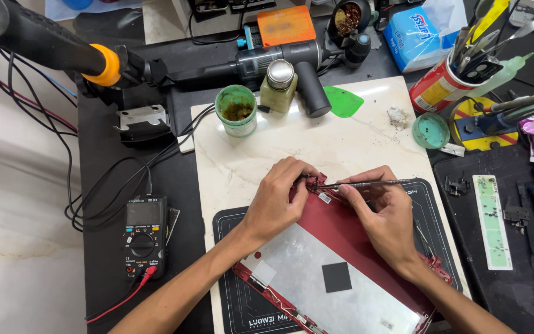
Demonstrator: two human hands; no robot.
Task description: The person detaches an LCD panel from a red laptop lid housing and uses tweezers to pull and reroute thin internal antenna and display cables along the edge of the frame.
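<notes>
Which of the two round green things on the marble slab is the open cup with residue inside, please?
The green cup at the slab's upper left, beside the small bottle; the other, the teal lid, lies flat near the red can.

Two bare forearms, left hand (273,204), right hand (384,213)

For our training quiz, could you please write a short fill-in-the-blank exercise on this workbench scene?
1. The right hand holds a thin metal ____ by its tip end.
2. The left hand rests on the corner of the ____ laptop lid.
3. The multimeter lies to the ____ of the marble slab.
4. The green cup stands beside a small ____ with a metal cap.

Missing words: screwdriver; red; left; bottle
</notes>
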